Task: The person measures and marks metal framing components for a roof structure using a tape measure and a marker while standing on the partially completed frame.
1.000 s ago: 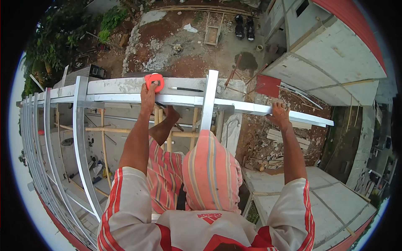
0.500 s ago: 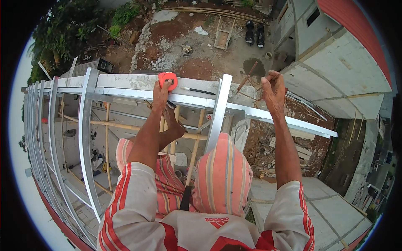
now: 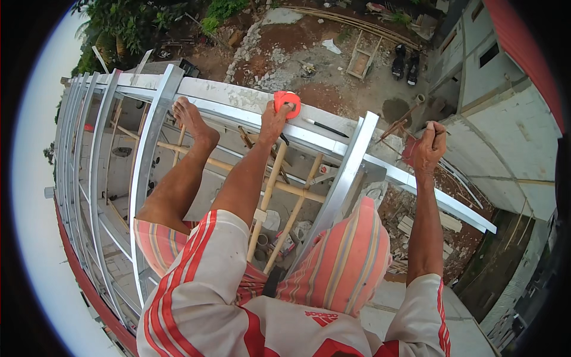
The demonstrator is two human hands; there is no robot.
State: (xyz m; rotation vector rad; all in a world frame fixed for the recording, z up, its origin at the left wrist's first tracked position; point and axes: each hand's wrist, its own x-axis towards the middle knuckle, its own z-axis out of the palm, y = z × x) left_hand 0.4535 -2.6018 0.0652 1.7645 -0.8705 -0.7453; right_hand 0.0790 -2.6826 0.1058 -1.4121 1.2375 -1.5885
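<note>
My left hand (image 3: 273,124) is closed around a red tape measure (image 3: 293,97), resting at the concrete wall top beside a silver metal beam (image 3: 238,113). No drawn-out blade can be made out. A black-and-white pen (image 3: 325,127) lies on the wall top, just right of the tape measure. My right hand (image 3: 429,147) is raised above the beam's right stretch, its fingers pinched together. Something thin and dark seems to show at its fingertips, too small to name. Between the hands, an upright-looking silver rafter (image 3: 351,163) crosses the beam.
My bare left foot (image 3: 191,119) is by another silver rafter (image 3: 153,143), with several more further left. Bamboo poles (image 3: 267,190) cross below. Far down lie rubble ground (image 3: 309,95), a wooden-framed trough (image 3: 363,55) and two parked motorcycles (image 3: 405,62). Grey walls (image 3: 493,125) rise at right.
My left leg has swung out leftward from beneath my left arm, its foot now near the left rafter. The view has shifted, and my right hand's fingers have drawn closer together.
</note>
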